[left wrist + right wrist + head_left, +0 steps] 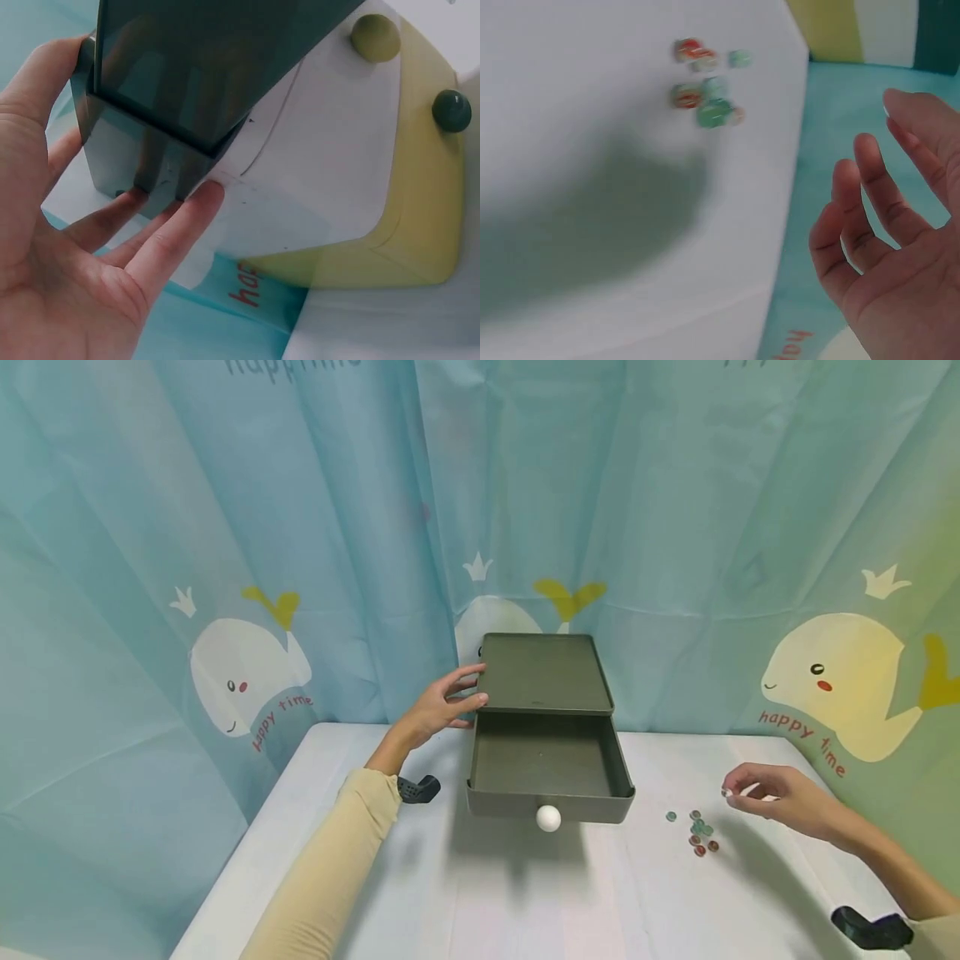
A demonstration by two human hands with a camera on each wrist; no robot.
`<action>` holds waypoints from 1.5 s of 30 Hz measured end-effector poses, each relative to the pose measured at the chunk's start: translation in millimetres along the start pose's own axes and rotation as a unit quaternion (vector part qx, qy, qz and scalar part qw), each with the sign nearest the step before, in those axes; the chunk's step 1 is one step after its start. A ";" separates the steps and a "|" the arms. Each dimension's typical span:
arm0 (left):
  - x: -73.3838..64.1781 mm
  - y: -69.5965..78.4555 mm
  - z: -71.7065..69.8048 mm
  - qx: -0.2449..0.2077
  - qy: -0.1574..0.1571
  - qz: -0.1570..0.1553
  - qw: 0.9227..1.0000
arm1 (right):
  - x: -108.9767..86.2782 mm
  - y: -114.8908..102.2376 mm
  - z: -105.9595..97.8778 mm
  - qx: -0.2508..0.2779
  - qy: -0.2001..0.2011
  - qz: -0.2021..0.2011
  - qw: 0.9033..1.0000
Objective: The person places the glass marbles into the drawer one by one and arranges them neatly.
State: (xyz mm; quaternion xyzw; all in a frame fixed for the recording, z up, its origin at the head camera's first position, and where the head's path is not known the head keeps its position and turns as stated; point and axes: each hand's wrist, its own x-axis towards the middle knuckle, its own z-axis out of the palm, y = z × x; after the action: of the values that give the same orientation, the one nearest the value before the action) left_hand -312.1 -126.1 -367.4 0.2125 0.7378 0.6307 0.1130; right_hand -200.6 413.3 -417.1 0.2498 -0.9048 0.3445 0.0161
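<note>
A blue curtain printed with whales fills the whole background, its top lettering cut off by the frame edge. In front of it a white table spreads forward, its near edge running out of the head view.

At the table's middle stands a dark green drawer box, with its drawer pulled out toward the person; the inside looks bare, though the back part lies in shadow under the box top. A white round knob sits on the drawer front.

The left hand rests against the left side of the box, fingers straight and spread, thumb near the top edge. In the left wrist view the fingertips touch the box's lower corner, and much of the box is cut off by the frame.

The right hand hovers over the table well to the right of the drawer, fingers loosely curled; something small and pale shows at its fingertips in the head view, too small to make out. In the right wrist view the palm faces open and appears empty.

A small cluster of glass beads, green and reddish, lies on the table just left of the right hand, apart from the drawer. They are blurred in the right wrist view.
</note>
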 end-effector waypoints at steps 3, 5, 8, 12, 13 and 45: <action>0.7 0.5 0.1 -0.001 0.003 -0.001 1.000 | 6.8 -10.2 -5.8 0.003 0.008 -0.014 1.000; 1.1 0.1 0.4 -0.002 0.004 -0.002 1.000 | 11.0 -16.7 -9.5 0.000 0.011 -0.020 1.000; 1.5 -1.6 1.4 -0.003 0.005 -0.002 1.000 | 16.3 -26.7 -14.6 -0.001 0.012 -0.021 1.000; 1.5 -3.1 2.4 0.000 0.001 0.001 1.000 | 21.7 -39.0 -19.0 -0.005 0.016 -0.014 1.000; 1.4 -3.4 2.5 0.000 0.001 0.003 1.000 | 22.9 -41.9 -19.7 -0.005 0.019 -0.010 1.000; 0.2 -9.5 2.0 0.003 0.008 0.008 1.000 | 63.4 -104.7 -46.1 -0.019 0.054 -0.065 0.996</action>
State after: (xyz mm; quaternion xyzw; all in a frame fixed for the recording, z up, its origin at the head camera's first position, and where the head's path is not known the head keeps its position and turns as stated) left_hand -313.0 -125.3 -377.0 0.2131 0.7390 0.6311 0.1014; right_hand -214.2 347.7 -304.8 0.2888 -0.8910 0.3381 0.0923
